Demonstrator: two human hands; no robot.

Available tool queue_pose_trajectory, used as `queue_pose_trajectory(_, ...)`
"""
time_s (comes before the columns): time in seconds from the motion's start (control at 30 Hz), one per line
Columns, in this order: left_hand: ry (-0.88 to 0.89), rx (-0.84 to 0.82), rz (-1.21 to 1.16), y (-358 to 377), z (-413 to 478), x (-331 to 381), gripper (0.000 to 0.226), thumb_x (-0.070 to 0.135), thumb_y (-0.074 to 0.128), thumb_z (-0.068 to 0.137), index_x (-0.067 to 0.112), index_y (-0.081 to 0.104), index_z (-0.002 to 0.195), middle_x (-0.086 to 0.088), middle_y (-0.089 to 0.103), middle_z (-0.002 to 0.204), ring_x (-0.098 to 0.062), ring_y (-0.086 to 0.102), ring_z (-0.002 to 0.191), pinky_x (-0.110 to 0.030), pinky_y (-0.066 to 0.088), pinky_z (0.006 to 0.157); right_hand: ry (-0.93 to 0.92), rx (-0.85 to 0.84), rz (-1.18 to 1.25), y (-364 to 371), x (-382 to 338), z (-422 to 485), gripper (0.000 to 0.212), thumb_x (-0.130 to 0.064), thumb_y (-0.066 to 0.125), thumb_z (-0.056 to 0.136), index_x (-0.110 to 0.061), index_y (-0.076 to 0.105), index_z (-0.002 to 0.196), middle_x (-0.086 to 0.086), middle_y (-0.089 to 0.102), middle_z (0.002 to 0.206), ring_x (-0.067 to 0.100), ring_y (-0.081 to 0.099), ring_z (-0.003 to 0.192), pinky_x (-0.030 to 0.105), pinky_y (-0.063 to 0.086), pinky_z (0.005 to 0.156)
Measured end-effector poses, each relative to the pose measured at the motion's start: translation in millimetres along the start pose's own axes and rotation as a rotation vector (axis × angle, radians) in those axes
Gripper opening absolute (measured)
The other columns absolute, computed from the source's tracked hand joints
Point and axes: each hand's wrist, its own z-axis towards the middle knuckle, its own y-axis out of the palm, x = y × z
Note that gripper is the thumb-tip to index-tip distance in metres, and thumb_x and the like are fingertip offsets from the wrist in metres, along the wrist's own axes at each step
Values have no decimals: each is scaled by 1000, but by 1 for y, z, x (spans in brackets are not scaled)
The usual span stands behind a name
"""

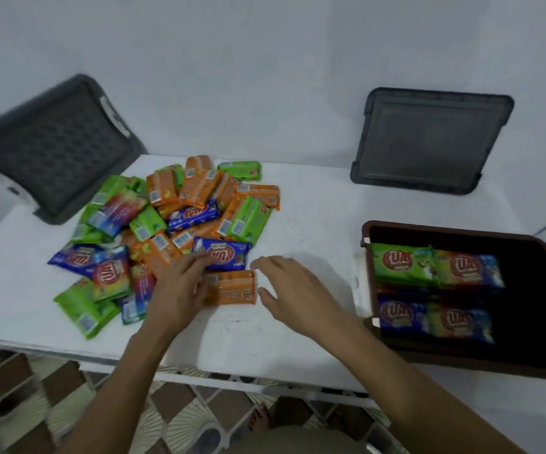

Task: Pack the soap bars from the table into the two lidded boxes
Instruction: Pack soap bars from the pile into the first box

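Head view showed a white desk [297, 204] with a loose pile of soap bars [166, 224] left of centre. One orange bar [232, 287] lay flat at the pile's near edge, apart from the rest, its long axis running left to right across the desk. The left hand [180, 290] rested on the bar's left end, fingers spread over it and reaching toward a blue bar [224, 254] just beyond; it did not yet look closed around anything. The right hand [292, 286] hovered open and empty just beside the bar's right end, thumb and fingers parted. The bar thus sat between the two hands, touching only the left. The brown box [461, 235], open and partly filled, stood to the right, nearer the right hand. A grey box [52, 149] sat far left, and a lid [428, 139] leaned against the wall.
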Motion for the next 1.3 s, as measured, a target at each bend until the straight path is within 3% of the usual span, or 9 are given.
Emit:
queue_pose_trajectory(0.13, 118, -197, 121, -12, 31, -29, 48, 31, 59, 87, 22, 53, 134, -4, 46, 147, -28, 46, 129, -49, 44, 99, -21, -186, -16, 45, -1, 40, 42, -30, 62, 89, -20, 45, 126, 6, 47, 135, 25, 47, 118, 40, 50, 89)
queue_pose_trajectory(0.43, 249, -419, 215, -22, 74, -32, 50, 45, 63, 87, 30, 47, 132, 5, 38, 152, -19, 30, 140, -40, 25, 112, -57, -234, -77, 62, 11, 50, 53, -40, 68, 86, -21, 45, 130, 5, 39, 140, 19, 35, 125, 33, 45, 100)
queue_pose_trajectory(0.63, 226, -417, 253, -21, 73, -29, 75, 63, 66, 77, 33, 36, 139, 0, 39, 148, -24, 39, 132, -42, 35, 108, 24, -63, 83, 47, 12, 36, 35, -46, 60, 83, -27, 57, 112, -9, 61, 105, 7, 41, 98, 26, 46, 83)
queue_pose_trajectory(0.73, 107, -346, 77, -17, 57, -23, 75, 65, 68, 72, 36, 39, 135, 1, 47, 140, -20, 50, 118, -34, 47, 93, 159, 37, 254, 23, 9, 25, 19, -39, 59, 91, -26, 61, 104, -11, 59, 87, 3, 47, 81, 19, 39, 66)
queue_pose_trajectory(0.83, -116, -243, -357, -12, 38, -11, 66, 56, 75, 71, 42, 42, 126, 6, 55, 126, -11, 59, 101, -33, 56, 76, 332, 127, 532, -1, 1, 13, 17, -40, 52, 96, -25, 59, 101, -9, 64, 91, 6, 63, 77, 16, 48, 58)
queue_pose_trajectory(0.97, -357, -122, -820, -14, 29, 18, 68, 25, 75, 82, 41, 38, 137, -3, 57, 118, -15, 64, 97, -20, 54, 63, 495, 221, 895, -28, -6, 1, 22, -34, 56, 95, -13, 61, 95, -4, 71, 97, 16, 72, 83, 26, 61, 67)
queue_pose_trajectory(1.07, -418, -56, -991, -21, 33, 45, 70, 19, 70, 86, 41, 33, 142, -4, 57, 115, -16, 65, 94, -22, 54, 61, 463, 224, 1142, -52, -2, -10, 14, -12, 64, 91, -13, 51, 97, 5, 74, 100, 22, 73, 88, 37, 61, 76)
queue_pose_trajectory(1.23, -338, -35, -1103, -30, 43, 90, 86, 8, 69, 87, 51, 22, 145, 15, 51, 119, -9, 64, 99, -30, 60, 67, 314, 184, 1125, -81, 16, -34, 80, 13, 63, 82, -48, 36, 126, 10, 60, 118, 30, 70, 98, 48, 60, 79)
queue_pose_trajectory(1.3, -292, -48, -1061, -31, 47, 106, 93, 11, 71, 85, 56, 16, 145, 12, 45, 132, -13, 60, 107, -39, 61, 73, 273, 185, 1072, -92, 26, -45, 87, 15, 63, 80, -52, 36, 128, 5, 54, 123, 29, 69, 101, 45, 61, 77)
